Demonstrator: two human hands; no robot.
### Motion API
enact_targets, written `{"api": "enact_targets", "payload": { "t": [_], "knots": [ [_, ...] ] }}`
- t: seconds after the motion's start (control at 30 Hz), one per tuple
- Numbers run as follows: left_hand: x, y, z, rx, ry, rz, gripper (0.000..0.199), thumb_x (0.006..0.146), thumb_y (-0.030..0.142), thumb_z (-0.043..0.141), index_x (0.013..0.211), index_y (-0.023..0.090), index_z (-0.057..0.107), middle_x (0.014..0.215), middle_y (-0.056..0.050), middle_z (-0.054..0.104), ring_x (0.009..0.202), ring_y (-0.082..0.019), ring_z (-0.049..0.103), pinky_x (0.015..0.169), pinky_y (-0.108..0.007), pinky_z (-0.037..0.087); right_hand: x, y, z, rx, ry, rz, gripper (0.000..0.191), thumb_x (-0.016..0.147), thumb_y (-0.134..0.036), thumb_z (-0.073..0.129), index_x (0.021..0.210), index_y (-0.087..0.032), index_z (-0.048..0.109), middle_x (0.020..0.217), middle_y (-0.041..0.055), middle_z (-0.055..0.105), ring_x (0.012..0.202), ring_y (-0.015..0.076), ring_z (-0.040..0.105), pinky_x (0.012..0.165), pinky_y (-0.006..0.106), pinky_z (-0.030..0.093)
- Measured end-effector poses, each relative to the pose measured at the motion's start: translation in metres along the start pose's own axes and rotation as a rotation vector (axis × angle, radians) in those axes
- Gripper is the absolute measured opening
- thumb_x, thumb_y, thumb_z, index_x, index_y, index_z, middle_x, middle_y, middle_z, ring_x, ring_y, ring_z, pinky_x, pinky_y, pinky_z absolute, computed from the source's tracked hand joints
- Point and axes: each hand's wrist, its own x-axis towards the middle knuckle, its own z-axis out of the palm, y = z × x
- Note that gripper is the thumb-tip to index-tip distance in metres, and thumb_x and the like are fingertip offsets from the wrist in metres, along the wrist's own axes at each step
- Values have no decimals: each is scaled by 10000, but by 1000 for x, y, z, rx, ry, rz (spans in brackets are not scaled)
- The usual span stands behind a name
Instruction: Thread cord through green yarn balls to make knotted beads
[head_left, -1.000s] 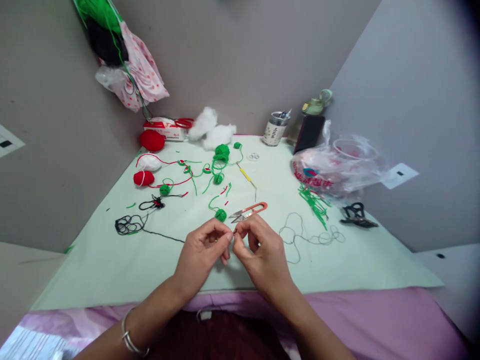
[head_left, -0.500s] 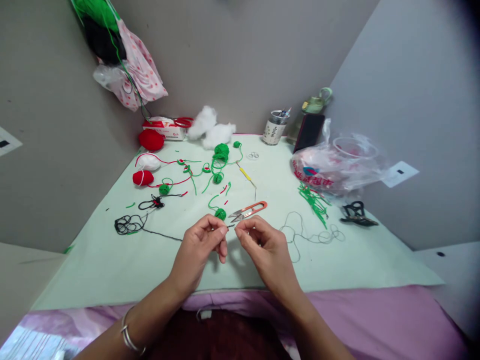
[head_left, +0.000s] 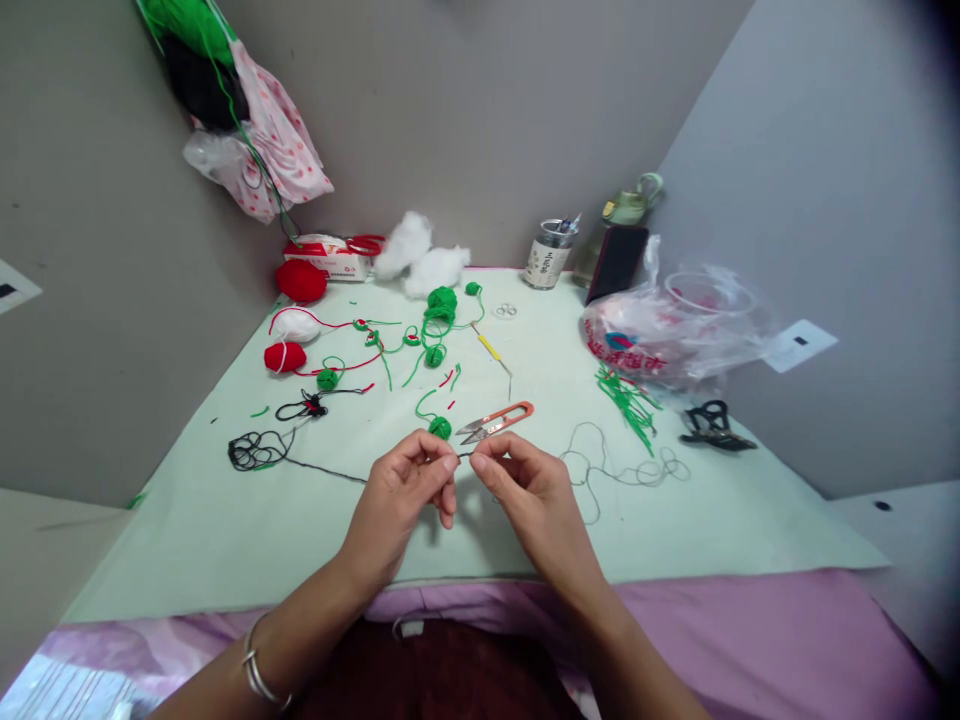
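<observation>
My left hand [head_left: 409,490] pinches a strand of black yarn [head_left: 330,467], which trails left to a loose black coil on the table. A short dark end of it sticks out toward my right hand [head_left: 529,490], whose thumb and forefinger are closed on its tip. Just beyond my fingers lie orange-handled thread snips [head_left: 499,422], blades pointing left. A small green crocheted ball [head_left: 440,428] with a yarn tail sits behind my left fingertips. Thin grey thread [head_left: 600,470] lies in loops to the right of my right hand.
A yellow-handled crochet hook [head_left: 489,346], green yarn ball [head_left: 442,304], red yarn [head_left: 301,281] and white stuffing [head_left: 435,270] lie farther back. On the right are green yarn scraps [head_left: 628,408], a black claw clip [head_left: 716,430], a plastic bag [head_left: 667,335] and a propped phone [head_left: 618,262].
My right fingertips have closed on the yarn's end, which had a small gap before it earlier. My left hand has hardly moved.
</observation>
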Motion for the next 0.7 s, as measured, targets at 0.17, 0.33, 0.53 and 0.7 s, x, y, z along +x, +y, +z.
{"api": "enact_targets", "payload": {
  "t": [0.17,0.33,0.53,0.7],
  "knots": [
    [1,-2,0,22,-3,0,160,904,331,640,855,186,592,590,49,569,509,-85,527,516,-199,456,0,3,1,81,55,6,199,853,-345,637,761,-169,615,671,-13,503,586,101,369,520,240,286],
    [1,-2,-1,48,-27,-3,163,895,327,653,842,183,598,605,45,571,522,-84,532,514,-193,458,0,2,-2,109,108,-16,199,843,-341,651,744,-174,606,643,-26,468,570,95,349,511,237,274],
    [1,-1,-1,51,-26,3,157,899,322,649,846,183,601,604,48,565,525,-80,527,519,-187,457,-1,-1,-3,101,59,-9,287,897,-422,601,755,-173,610,692,-12,521,592,96,382,539,237,314],
    [1,-1,-1,57,-25,6,162,898,325,650,845,180,601,595,52,568,512,-75,529,526,-186,450,-1,2,-1,92,34,23,255,844,-410,668,767,-171,626,683,-13,514,586,98,374,528,244,289]
  ]
}}
